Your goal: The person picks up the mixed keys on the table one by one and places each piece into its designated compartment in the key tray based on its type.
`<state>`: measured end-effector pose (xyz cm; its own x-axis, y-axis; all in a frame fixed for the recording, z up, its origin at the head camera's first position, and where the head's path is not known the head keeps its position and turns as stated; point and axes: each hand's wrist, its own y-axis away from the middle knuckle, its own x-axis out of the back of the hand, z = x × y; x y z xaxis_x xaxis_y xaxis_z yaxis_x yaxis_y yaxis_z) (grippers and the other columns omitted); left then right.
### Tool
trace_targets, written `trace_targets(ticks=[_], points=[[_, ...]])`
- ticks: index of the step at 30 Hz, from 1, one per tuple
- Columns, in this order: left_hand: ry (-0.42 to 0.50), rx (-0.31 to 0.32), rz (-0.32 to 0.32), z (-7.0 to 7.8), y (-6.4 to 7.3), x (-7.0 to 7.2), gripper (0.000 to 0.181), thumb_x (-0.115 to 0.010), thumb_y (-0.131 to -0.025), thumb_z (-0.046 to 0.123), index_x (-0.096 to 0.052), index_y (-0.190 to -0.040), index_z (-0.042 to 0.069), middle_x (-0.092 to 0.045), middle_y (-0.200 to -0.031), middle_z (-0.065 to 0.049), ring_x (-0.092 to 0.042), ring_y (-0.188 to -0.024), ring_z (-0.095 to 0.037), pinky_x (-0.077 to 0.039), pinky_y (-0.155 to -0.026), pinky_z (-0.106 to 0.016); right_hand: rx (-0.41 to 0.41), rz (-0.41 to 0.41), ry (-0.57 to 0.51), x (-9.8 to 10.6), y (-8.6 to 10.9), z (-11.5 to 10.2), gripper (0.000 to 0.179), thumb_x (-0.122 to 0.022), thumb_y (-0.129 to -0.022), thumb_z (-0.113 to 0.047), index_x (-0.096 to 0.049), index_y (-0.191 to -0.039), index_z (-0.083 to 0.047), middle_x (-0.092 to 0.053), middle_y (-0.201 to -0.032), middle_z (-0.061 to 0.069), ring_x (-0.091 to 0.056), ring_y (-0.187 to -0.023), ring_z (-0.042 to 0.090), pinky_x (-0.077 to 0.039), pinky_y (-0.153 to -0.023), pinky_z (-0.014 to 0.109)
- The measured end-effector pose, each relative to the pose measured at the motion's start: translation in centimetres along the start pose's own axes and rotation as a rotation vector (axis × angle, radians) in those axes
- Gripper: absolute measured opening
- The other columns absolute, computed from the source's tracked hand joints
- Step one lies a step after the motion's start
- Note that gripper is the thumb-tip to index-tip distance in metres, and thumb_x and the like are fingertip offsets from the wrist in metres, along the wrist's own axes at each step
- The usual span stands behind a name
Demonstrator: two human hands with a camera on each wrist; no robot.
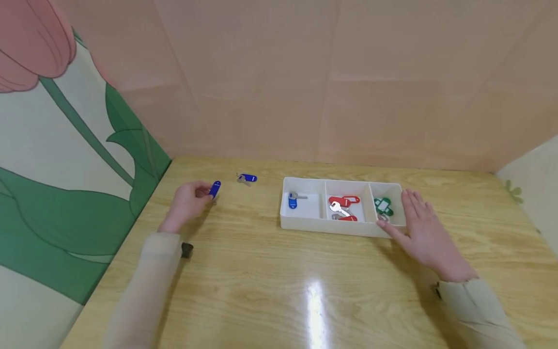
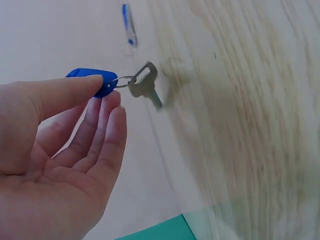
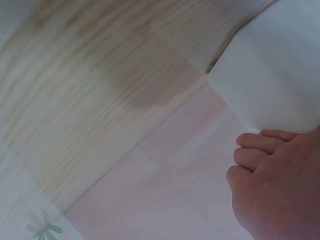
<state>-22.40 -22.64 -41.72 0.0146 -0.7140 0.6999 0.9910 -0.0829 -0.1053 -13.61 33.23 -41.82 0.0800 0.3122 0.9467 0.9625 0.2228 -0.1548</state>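
Between thumb and fingers, my left hand (image 1: 188, 202) pinches a blue key tag (image 1: 215, 189); in the left wrist view a metal key (image 2: 145, 86) dangles from its ring, above the table. My right hand (image 1: 429, 235) lies with fairly straight fingers against the right end of a white three-compartment box (image 1: 305, 224), thumb at its front rim. Inside the box, the left compartment holds a blue-tagged key (image 1: 293, 200), the middle one red-tagged keys (image 1: 340, 202), the right one green-tagged keys (image 1: 383, 207). Another blue-tagged key (image 1: 248, 178) lies on the table between left hand and box.
The wooden table (image 1: 244, 281) meets a pinkish wall (image 1: 261, 97) behind the box. On the left rises a wall panel with a painted tulip (image 1: 56, 106). A pale panel (image 1: 534, 179) borders the table's right side.
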Motion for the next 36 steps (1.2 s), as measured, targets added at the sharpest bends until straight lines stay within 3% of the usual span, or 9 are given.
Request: trace_targets(ticks=[6,15,30,36], points=[[0.006,0.004,0.029,0.6,0.1,-0.2,0.026,-0.068,-0.096,0.000,-0.067,-0.121,-0.006,-0.068,-0.106,-0.021,-0.066,-0.098,-0.035,-0.055,-0.088,-0.047,-0.006,-0.010,-0.005,-0.1,0.2,-0.2,0.101,-0.058,-0.100,-0.055,-0.005,-0.159,0.006,-0.004,-0.164,0.031,0.008,-0.152,0.038,0.006,-0.120,0.052],[0.068,-0.051,0.098,2.0,0.3,-0.6,0.027,-0.070,-0.094,0.000,-0.069,-0.120,-0.008,-0.070,-0.104,-0.021,-0.067,-0.095,-0.033,-0.056,-0.086,-0.044,0.004,-0.005,-0.012,-0.1,0.3,-0.3,0.100,-0.059,-0.100,-0.053,-0.006,-0.159,0.008,-0.004,-0.164,0.031,0.008,-0.152,0.038,0.006,-0.120,0.052],[0.167,-0.109,0.148,4.5,1.0,-1.6,0.022,-0.074,-0.091,-0.003,-0.071,-0.113,-0.005,-0.071,-0.100,-0.018,-0.068,-0.092,-0.030,-0.058,-0.083,-0.039,0.001,-0.003,-0.004,0.1,0.1,-0.2,0.101,-0.058,-0.100,-0.055,-0.005,-0.159,0.006,-0.004,-0.164,0.030,0.008,-0.152,0.038,0.006,-0.121,0.052],[0.163,-0.146,0.159,5.1,1.3,-2.1,0.019,-0.075,-0.091,-0.002,-0.073,-0.110,-0.002,-0.072,-0.099,-0.014,-0.068,-0.091,-0.027,-0.058,-0.083,-0.038,0.003,-0.004,-0.005,0.1,0.0,-0.1,0.099,-0.057,-0.100,-0.054,-0.004,-0.159,0.006,-0.003,-0.165,0.030,0.009,-0.152,0.037,0.007,-0.120,0.052]])
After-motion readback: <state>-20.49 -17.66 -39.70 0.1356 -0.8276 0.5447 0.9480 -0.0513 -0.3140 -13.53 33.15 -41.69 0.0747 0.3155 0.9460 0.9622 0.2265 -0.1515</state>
